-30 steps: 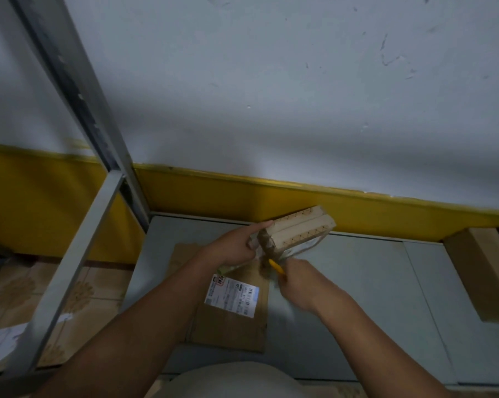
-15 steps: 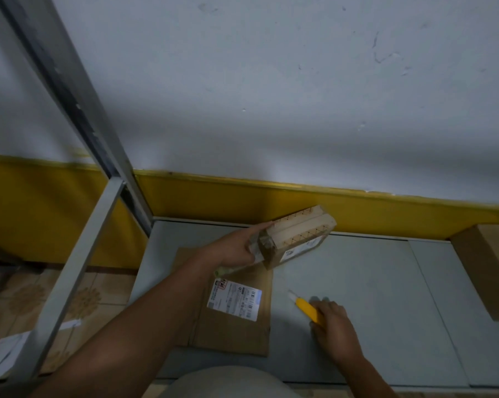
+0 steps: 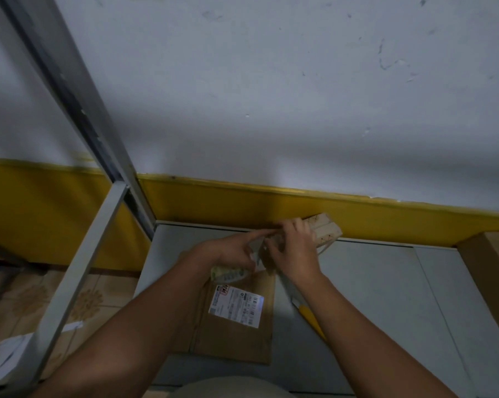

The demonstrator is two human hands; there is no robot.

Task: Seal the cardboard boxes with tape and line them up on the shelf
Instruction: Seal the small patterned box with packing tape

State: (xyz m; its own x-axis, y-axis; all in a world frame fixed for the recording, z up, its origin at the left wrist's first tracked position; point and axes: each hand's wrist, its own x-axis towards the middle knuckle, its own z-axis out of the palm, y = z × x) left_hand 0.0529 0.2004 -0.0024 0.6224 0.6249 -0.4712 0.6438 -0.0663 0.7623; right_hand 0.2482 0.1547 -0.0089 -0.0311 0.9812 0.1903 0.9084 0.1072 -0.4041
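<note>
2 hands meet on the small box (image 3: 327, 234), held over the grey shelf (image 3: 380, 297) near its back edge. The right hand (image 3: 295, 252) has its fingers curled over the box; the left hand (image 3: 231, 251) clamps a pale tape roll (image 3: 228, 274), index straight. 1 yellow cutter (image 3: 310, 315) lies beside a flat labelled carton (image 3: 236, 337).
</note>
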